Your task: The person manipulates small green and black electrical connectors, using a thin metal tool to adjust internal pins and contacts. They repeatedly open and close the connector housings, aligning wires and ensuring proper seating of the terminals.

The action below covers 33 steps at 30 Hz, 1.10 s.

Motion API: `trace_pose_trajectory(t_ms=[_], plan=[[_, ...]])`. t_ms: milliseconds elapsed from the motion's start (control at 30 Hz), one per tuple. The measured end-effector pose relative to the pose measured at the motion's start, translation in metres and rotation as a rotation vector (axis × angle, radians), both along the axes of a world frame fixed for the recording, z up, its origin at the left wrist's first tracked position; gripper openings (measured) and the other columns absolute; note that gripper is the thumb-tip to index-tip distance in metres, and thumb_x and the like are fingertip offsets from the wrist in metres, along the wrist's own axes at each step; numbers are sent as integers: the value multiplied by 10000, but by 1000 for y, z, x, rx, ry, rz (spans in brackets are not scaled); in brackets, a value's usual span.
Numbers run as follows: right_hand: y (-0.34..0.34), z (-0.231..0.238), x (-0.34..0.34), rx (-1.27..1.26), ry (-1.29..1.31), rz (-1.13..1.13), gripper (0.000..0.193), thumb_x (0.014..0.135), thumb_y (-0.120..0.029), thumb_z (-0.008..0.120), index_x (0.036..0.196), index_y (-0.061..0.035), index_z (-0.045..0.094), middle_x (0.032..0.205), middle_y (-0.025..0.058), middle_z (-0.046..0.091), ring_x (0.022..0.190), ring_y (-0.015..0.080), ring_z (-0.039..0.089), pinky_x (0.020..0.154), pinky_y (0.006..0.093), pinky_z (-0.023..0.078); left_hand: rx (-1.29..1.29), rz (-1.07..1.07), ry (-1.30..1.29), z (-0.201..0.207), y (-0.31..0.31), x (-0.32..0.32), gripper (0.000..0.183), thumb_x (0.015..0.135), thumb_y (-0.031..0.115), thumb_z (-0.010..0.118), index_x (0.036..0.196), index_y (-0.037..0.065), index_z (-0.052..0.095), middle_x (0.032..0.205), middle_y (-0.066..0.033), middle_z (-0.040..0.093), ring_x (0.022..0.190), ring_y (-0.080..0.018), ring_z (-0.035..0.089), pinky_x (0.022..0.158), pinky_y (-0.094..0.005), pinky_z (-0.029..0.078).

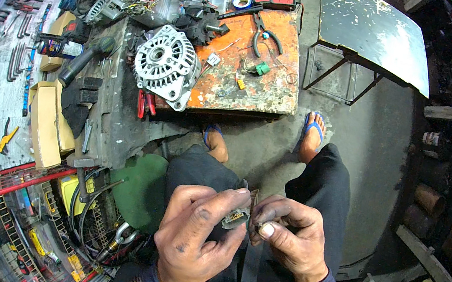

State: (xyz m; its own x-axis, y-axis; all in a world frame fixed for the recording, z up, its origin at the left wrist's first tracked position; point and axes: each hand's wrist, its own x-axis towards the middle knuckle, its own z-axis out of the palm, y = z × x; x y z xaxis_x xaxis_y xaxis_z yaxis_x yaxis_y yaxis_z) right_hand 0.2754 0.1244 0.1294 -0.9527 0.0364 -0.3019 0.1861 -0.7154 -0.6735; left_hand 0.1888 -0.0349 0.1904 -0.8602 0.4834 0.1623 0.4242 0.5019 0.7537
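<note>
Over my lap, my left hand (195,237) is closed around a dark grey electrical connector (234,219), its open end showing yellowish contacts. Close beside it, my right hand (299,240) pinches a small dark piece (259,227) between thumb and fingertips; its kind is too small to make out. The two hands are nearly touching. Ahead of them stands an orange, worn bench top (272,98). On it lie a green connector (262,68), a white connector (214,59), a yellow connector (240,83) and pliers with dark handles (257,34). An alternator (164,65) rests at its left edge.
A red-rimmed wire basket (23,173) of tools sits at lower left, near a green round seat (139,192). A drill (87,60) and a cardboard box (46,126) lie at left. A metal-topped table (369,33) stands far right; shelves line the right side.
</note>
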Motion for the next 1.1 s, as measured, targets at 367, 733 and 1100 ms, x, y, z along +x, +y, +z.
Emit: trace_pose_trajectory(t_ms=[367,733,1100], plan=[[-9,2,2,1,-39,21,175,989,-124,746,1036,42,719,968,116,707,793,155,677,692,295,561,-2,-22,9,3,-12,3,599,653,-83,852,1230,21,729,1102,-85,787,888,-254,681,801,-345,568],[-10,0,1,-3,-65,36,237,1018,-161,723,1079,68,714,923,102,711,730,154,670,655,293,564,-52,-24,6,4,-10,-1,435,696,-53,853,1112,-12,733,983,-129,792,917,-252,740,809,-354,600],[-4,17,-1,166,-194,21,259,978,-47,750,1199,62,668,952,87,728,763,112,671,658,261,559,321,43,-588,-29,-26,-6,284,912,47,801,1184,0,735,1160,-163,745,1000,-233,724,882,-335,582]])
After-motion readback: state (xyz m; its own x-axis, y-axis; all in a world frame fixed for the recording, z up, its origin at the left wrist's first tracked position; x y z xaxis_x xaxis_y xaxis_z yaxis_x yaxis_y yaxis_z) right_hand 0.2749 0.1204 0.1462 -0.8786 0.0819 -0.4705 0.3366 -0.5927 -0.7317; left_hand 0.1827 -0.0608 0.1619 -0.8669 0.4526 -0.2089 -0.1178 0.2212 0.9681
